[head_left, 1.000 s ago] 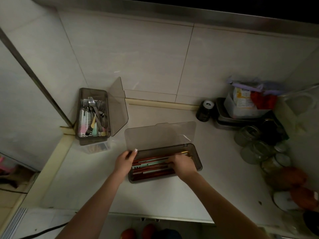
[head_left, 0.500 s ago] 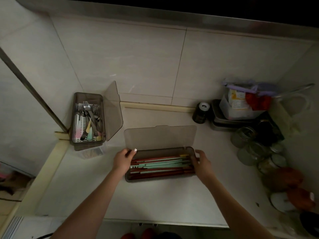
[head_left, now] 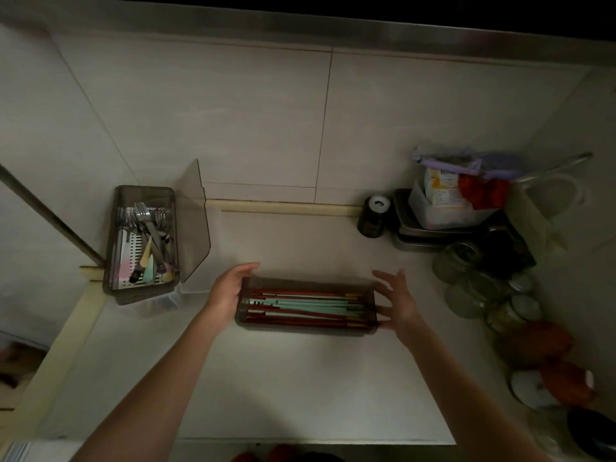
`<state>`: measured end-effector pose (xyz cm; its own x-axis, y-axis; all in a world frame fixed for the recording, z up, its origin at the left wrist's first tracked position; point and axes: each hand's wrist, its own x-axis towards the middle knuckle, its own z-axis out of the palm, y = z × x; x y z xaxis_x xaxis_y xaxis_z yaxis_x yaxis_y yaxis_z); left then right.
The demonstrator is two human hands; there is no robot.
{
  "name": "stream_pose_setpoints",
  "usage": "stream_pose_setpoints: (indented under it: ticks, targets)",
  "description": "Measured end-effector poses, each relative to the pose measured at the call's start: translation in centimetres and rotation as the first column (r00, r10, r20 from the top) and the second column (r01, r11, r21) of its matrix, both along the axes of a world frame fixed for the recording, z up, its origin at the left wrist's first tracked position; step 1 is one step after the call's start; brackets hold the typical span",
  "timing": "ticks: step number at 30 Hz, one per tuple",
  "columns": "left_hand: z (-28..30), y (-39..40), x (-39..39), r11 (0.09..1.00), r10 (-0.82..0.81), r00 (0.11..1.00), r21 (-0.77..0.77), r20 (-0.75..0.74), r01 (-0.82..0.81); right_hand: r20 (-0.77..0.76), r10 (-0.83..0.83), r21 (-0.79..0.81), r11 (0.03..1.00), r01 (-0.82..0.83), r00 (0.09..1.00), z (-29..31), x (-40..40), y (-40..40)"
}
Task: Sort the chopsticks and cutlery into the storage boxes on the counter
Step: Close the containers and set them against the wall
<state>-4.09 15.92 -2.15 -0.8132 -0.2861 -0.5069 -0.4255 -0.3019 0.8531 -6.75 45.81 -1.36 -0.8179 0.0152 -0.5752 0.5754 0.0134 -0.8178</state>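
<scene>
A dark see-through chopstick box (head_left: 306, 330) lies crosswise mid-counter, its lid down over the red and mint-green chopsticks (head_left: 306, 303) inside. My left hand (head_left: 228, 290) rests against the box's left end, fingers reaching over its far corner. Just off the right end, my right hand (head_left: 398, 301) has its fingers spread and its thumb near the end wall. At the left wall stands the cutlery box (head_left: 143, 191). Its lid (head_left: 195, 221) stands open on the right side. Inside lie forks and pastel-handled cutlery (head_left: 150, 235).
The right corner is crowded: a black jar with a white cap (head_left: 373, 216), stacked metal trays (head_left: 420, 235), a plastic tub of packets (head_left: 446, 198), several glass jars (head_left: 466, 261) and orange items (head_left: 540, 341). The counter's front edge (head_left: 300, 440) runs below my arms.
The chopstick box's lid, upright before, is now down over the chopsticks. My right hand left the box's inside and went to its right end, fingers spread.
</scene>
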Motion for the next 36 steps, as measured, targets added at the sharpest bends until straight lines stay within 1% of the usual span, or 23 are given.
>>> stream_pose_setpoints:
  ticks: [2, 4, 5, 6, 7, 8, 10, 11, 14, 17, 18, 19, 20, 21, 22, 23, 25, 26, 27, 28, 31, 34, 36]
  targets:
    - [-0.5, -0.6, 0.6, 0.997, -0.005, 1.0, 0.078, -0.022, 0.007, 0.02, 0.073, -0.027, 0.997, -0.073, 0.997, 0.4, -0.3, 0.0]
    - [-1.0, -0.9, 1.2, 0.992, -0.014, 1.0, 0.129, -0.022, 0.017, 0.043, 0.064, -0.008, 0.998, -0.063, 0.997, 0.6, -0.3, -0.5]
    - [-1.2, -0.7, 1.4, 0.994, -0.031, 0.999, 0.103, -0.007, 0.032, 0.02, 0.051, 0.026, 0.998, -0.052, 0.998, 0.2, -0.3, -0.6]
    - [-1.5, -0.4, 1.5, 0.999, -0.043, 0.999, 0.03, 0.002, 0.043, -0.022, 0.055, 0.076, 0.996, -0.054, 0.998, -0.2, -0.2, -0.8]
    - [-1.8, -0.1, 1.5, 0.994, -0.066, 0.998, -0.086, 0.001, 0.066, -0.063, 0.082, 0.136, 0.988, -0.073, 0.995, -0.8, 0.0, -1.1]
    - [-2.1, 0.2, 1.7, 0.965, -0.114, 0.993, -0.237, -0.008, 0.109, -0.101, 0.123, 0.202, 0.974, -0.101, 0.987, -1.3, 0.4, -1.5]
    - [-2.8, 0.8, 2.2, 0.854, -0.249, 0.968, -0.478, -0.027, 0.207, -0.167, 0.208, 0.321, 0.936, -0.147, 0.964, -2.5, 1.5, -2.2]
    - [-3.4, 0.9, 2.5, 0.802, -0.304, 0.952, -0.546, -0.024, 0.242, -0.191, 0.241, 0.37, 0.916, -0.158, 0.951, -3.0, 2.0, -2.4]
    - [-4.3, 0.9, 3.1, 0.703, -0.348, 0.937, -0.663, -0.003, 0.259, -0.23, 0.294, 0.467, 0.87, -0.159, 0.928, -3.9, 2.7, -2.6]
    - [-4.4, 1.1, 2.9, 0.649, -0.357, 0.934, -0.711, 0.027, 0.268, -0.235, 0.32, 0.533, 0.832, -0.153, 0.918, -4.6, 2.4, -2.7]
    - [-4.3, 1.3, 2.8, 0.617, -0.36, 0.932, -0.736, 0.051, 0.278, -0.243, 0.338, 0.552, 0.819, -0.157, 0.909, -4.6, 2.1, -2.7]
    - [-4.2, 1.4, 2.9, 0.554, -0.364, 0.927, -0.778, 0.094, 0.296, -0.244, 0.375, 0.601, 0.782, -0.164, 0.894, -4.6, 1.8, -2.6]
    - [-4.0, 1.4, 3.0, 0.451, -0.377, 0.914, -0.833, 0.148, 0.321, -0.24, 0.442, 0.683, 0.709, -0.173, 0.864, -4.5, 1.6, -2.5]
    - [-3.8, 1.3, 3.2, 0.312, -0.396, 0.893, -0.883, 0.214, 0.35, -0.233, 0.537, 0.782, 0.599, -0.172, 0.811, -4.3, 1.5, -2.3]
    - [-3.8, 1.2, 3.6, 0.158, -0.428, 0.863, -0.917, 0.27, 0.366, -0.22, 0.647, 0.866, 0.474, -0.159, 0.73, -4.1, 1.7, -2.1]
    - [-3.8, 1.0, 4.1, 0.014, -0.478, 0.824, -0.936, 0.303, 0.352, -0.203, 0.755, 0.92, 0.366, -0.143, 0.623, -4.0, 2.0, -2.0]
    - [-4.3, 0.8, 5.1, -0.232, -0.595, 0.723, -0.936, 0.352, 0.265, -0.131, 0.911, 0.975, 0.189, -0.114, 0.391, -4.3, 3.0, -1.7]
    - [-4.6, 0.7, 5.3, -0.323, -0.615, 0.683, -0.916, 0.394, 0.238, -0.078, 0.947, 0.991, 0.109, -0.084, 0.311, -4.8, 3.3, -1.8]
    - [-4.7, 0.6, 5.2, -0.371, -0.62, 0.657, -0.898, 0.428, 0.235, -0.027, 0.96, 0.996, 0.048, -0.071, 0.278, -5.2, 3.3, -1.9]
    - [-4.7, 0.6, 4.8, -0.382, -0.62, 0.653, -0.894, 0.435, 0.233, -0.007, 0.96, 0.998, 0.025, -0.061, 0.28, -5.2, 3.0, -2.2]
    - [-4.0, 1.0, 2.9, -0.353, -0.596, 0.681, -0.9, 0.426, 0.254, -0.03, 0.953, 0.997, 0.05, -0.058, 0.3, -4.9, 1.0, -3.2]
    - [-3.2, 1.9, 0.9, -0.323, -0.494, 0.75, -0.894, 0.439, 0.311, -0.017, 0.953, 0.992, 0.054, -0.117, 0.302, -4.7, -1.6, -4.3]
    - [-2.9, 2.4, -0.9, -0.308, -0.416, 0.771, -0.873, 0.482, 0.379, -0.007, 0.947, 0.99, 0.052, -0.133, 0.32, -4.8, -3.3, -5.0]
